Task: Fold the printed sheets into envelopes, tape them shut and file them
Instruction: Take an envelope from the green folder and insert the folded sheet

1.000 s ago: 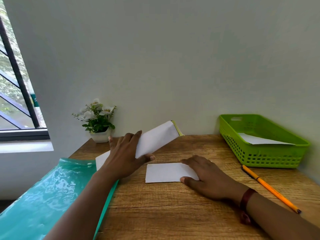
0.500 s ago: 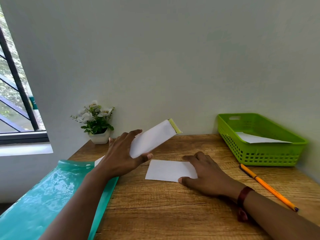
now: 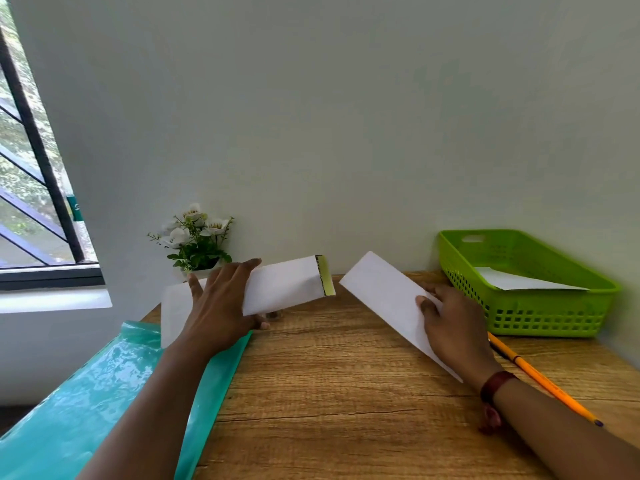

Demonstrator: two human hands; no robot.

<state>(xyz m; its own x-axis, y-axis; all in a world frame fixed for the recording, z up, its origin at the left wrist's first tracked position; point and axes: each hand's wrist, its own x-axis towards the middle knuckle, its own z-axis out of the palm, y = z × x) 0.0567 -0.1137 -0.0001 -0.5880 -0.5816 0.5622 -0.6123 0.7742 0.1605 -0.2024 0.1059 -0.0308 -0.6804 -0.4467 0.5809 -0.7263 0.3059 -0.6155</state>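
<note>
A pale plain wall (image 3: 346, 116) is backing a brown wood-grain table (image 3: 329, 393). At right, a lime-green slotted plastic basket (image 3: 554, 317) is holding one white sheet (image 3: 512, 282). The left hand (image 3: 218, 306) is gripping a white paper envelope (image 3: 284, 285) above the table, its yellow-green end pointing right. The right hand (image 3: 453, 330) is pinching a folded white sheet (image 3: 381, 289), which is slanting diagonally.

The envelope (image 3: 287, 287) is white, with a yellow-green strip at its end. The folded sheet (image 3: 384, 299) is plain white. The basket (image 3: 540, 317) is bright green with rows of little square holes, and the paper (image 3: 519, 282) in it is white. The pencil (image 3: 540, 379) is orange. The folder (image 3: 104, 393) is shiny blue-green. The table (image 3: 346, 393) is brown with wavy wood lines. The flowers (image 3: 194, 233) are white with green leaves. The wristband (image 3: 497, 384) is dark red.
</note>
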